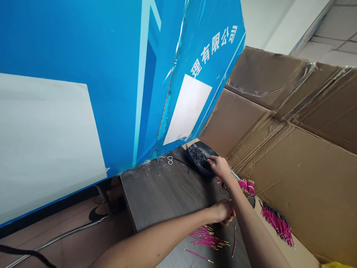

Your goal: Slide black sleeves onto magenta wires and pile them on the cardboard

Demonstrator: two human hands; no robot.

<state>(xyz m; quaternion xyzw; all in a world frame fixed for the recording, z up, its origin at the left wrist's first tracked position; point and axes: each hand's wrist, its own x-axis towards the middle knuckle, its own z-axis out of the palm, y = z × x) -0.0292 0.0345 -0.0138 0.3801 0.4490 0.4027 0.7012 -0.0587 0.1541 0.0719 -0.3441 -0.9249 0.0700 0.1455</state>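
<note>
My right hand reaches over the near rim of a dark bowl, its fingers bent together. Many short black tubes fill the bowl; whether one is between those fingertips is too small to tell. Lower down, my left hand is closed just above the tabletop, and a bit of pink wire shows at its fingers. My right forearm partly covers that hand. Close below it lies a loose spread of pink wires with bright metal ends. A single pink wire lies to their right.
Behind the dark table stands a blue printed board; brown cardboard walls the right side. Bundled pink wires and a pile of pink wires with dark ends lie along it. Small white rings sit near the back edge.
</note>
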